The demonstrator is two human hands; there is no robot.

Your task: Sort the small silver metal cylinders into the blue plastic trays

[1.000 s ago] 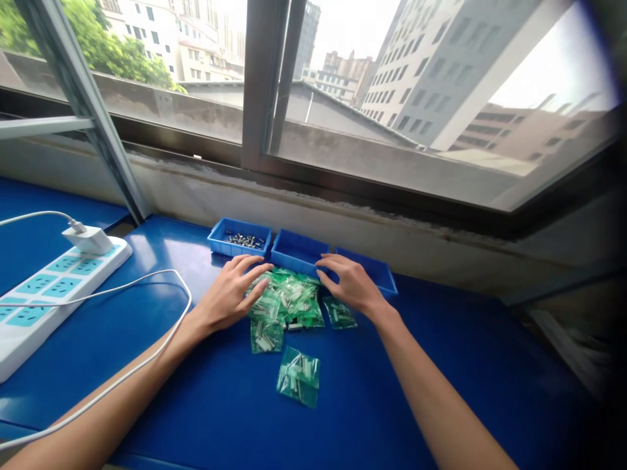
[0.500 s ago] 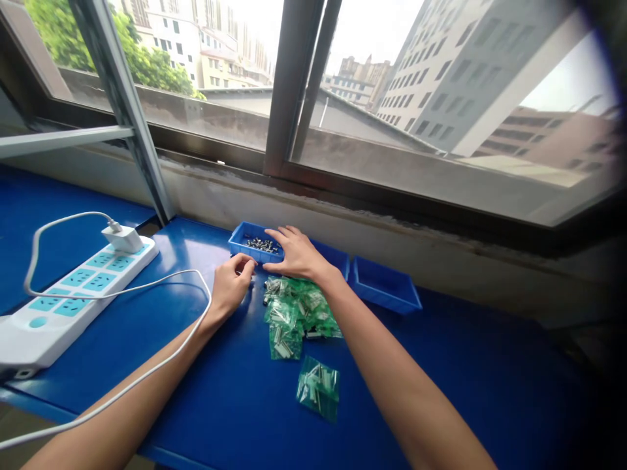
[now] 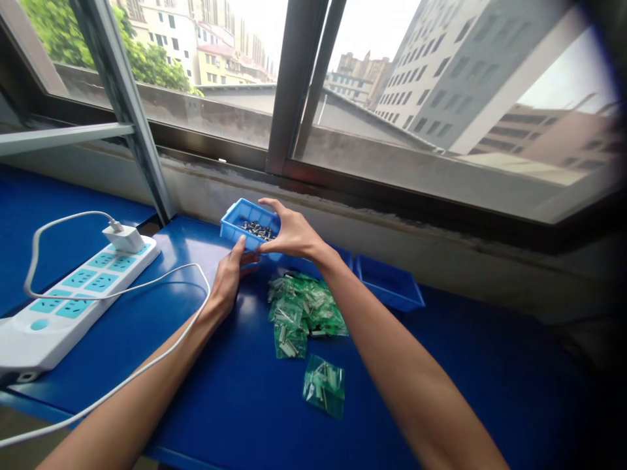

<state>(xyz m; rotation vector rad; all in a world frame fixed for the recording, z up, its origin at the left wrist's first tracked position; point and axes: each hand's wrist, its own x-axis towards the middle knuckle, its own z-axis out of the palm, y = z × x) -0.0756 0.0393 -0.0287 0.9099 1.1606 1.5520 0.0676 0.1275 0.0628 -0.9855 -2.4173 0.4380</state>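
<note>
A small blue plastic bin (image 3: 234,230) is lifted off the table and tilted, with a heap of small metal screws (image 3: 258,230) inside. My right hand (image 3: 294,234) grips its right end, thumb on the near side and fingers over the far side. At the bin's near wall is my left hand (image 3: 230,277), its thumb against the wall and its fingers reaching beneath. Just in front of my right hand lies a pile of green plastic bags (image 3: 306,303) holding metal parts. One more green bag (image 3: 324,385) lies apart, nearer to me.
Two more blue bins stand by the wall; the right one (image 3: 386,284) shows fully, the other is partly behind my right arm. A white power strip (image 3: 73,294) with a plugged-in charger (image 3: 125,239) is at left. Its white cable (image 3: 208,287) loops across my left forearm. A metal frame (image 3: 132,124) rises behind.
The bin with the screws has risen off the table and tilted, held by my right hand. My left hand has opened from a pinch and moved up to the bin's near wall.
</note>
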